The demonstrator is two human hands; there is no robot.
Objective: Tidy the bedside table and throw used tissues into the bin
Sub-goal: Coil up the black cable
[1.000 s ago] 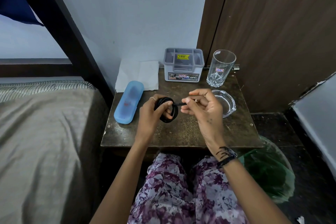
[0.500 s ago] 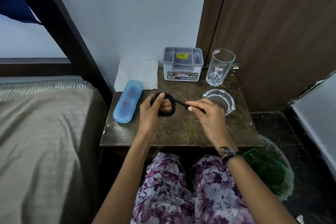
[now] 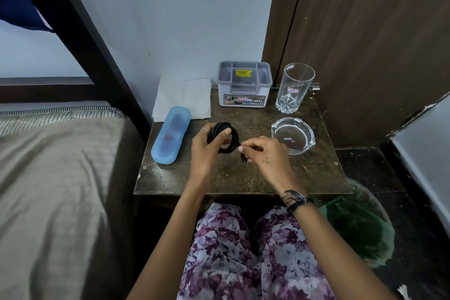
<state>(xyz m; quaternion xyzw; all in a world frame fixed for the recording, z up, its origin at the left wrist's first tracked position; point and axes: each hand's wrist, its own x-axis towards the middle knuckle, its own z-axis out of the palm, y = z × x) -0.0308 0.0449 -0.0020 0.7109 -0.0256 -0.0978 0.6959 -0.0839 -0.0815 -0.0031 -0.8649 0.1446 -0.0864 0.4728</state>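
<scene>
My left hand (image 3: pixel 207 151) grips the coiled black cable (image 3: pixel 225 137); my right hand (image 3: pixel 265 156) pinches its loose end. Step: coiling. Next, I judge: tuck the end, set it on the worktop (image 3: pixel 243 178).

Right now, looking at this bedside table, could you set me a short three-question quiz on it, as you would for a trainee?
1. True or false: the left hand grips the coiled black cable.
2. Multiple choice: what lies nearest the bed? A) the drinking glass B) the blue plastic case C) the glass ashtray
3. Fill in: the right hand pinches the cable's loose ____.

Key: 1 true. 2 B. 3 end.
</scene>
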